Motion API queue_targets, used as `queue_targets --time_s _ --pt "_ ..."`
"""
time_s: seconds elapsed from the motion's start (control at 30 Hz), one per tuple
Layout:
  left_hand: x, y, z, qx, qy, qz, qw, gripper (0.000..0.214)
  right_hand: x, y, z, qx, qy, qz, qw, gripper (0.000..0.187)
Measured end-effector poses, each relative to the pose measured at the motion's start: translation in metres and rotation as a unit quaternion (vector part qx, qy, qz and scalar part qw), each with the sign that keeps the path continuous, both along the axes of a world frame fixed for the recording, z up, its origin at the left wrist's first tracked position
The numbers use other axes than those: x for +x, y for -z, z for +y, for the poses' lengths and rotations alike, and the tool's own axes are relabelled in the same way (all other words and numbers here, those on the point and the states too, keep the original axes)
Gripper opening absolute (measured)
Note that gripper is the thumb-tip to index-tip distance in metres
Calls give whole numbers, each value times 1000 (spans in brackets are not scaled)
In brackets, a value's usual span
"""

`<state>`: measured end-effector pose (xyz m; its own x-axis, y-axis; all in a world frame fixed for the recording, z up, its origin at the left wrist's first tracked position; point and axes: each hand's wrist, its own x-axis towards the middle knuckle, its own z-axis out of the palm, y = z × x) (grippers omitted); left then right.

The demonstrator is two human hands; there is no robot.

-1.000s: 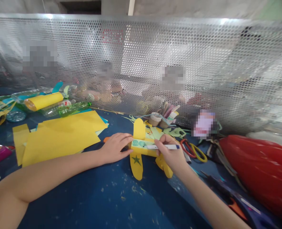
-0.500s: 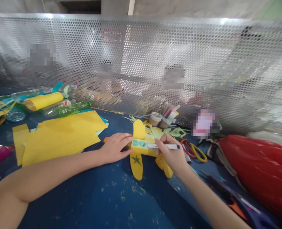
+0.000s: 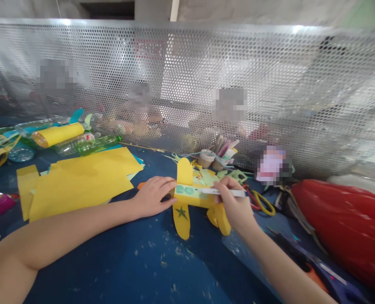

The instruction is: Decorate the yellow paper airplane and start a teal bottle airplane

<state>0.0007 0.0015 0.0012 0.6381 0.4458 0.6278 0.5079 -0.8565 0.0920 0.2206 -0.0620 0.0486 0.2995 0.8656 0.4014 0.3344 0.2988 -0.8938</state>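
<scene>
A yellow paper airplane (image 3: 194, 201) lies on the blue table, with a dark green star (image 3: 181, 212) drawn on its near wing. Along its top runs a pale strip (image 3: 203, 195) bearing two green round scribbles at its left part. My left hand (image 3: 156, 196) grips the plane's left end, thumb on the near side and fingers on the far side. In my right hand (image 3: 235, 202) is a slim white marker (image 3: 211, 191), pinched between thumb and fingers. Its tip points left, at the strip just right of the scribbles; whether it touches is too small to tell.
Yellow paper sheets (image 3: 86, 177) lie at left, with plastic bottles (image 3: 99, 145) behind them. Paper scraps and cups of sticks (image 3: 206, 158) stand beyond the plane. Scissors (image 3: 263, 203) and a red bag (image 3: 342, 219) are at right. A perforated metal screen (image 3: 187, 67) spans the back.
My right hand and the marker have shifted to the right along the strip, so the second round scribble now shows uncovered. My left hand and the plane stay nearly still.
</scene>
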Motion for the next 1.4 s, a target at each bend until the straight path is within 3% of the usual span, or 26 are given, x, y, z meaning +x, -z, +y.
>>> queue_targets --time_s 0.2,0.33,0.5,0.8,1.03,1.4 --pt "0 -1 0 -1 -8 3 1000 36 4 -7 0 49 69 35 996 30" --pt "0 -1 0 1 -7 2 1000 35 8 -3 2 51 65 37 996 21" --pt "0 1 1 0 -7 0 1000 36 10 -1 3 54 68 46 995 24" --pt "0 3 3 -1 -7 0 1000 36 6 6 1 23 25 -32 999 34" --pt "0 2 2 -4 -10 12 1000 37 9 11 3 6 -18 12 1000 36" --pt "0 3 3 3 -7 6 1000 36 7 3 3 -26 -34 -4 999 39"
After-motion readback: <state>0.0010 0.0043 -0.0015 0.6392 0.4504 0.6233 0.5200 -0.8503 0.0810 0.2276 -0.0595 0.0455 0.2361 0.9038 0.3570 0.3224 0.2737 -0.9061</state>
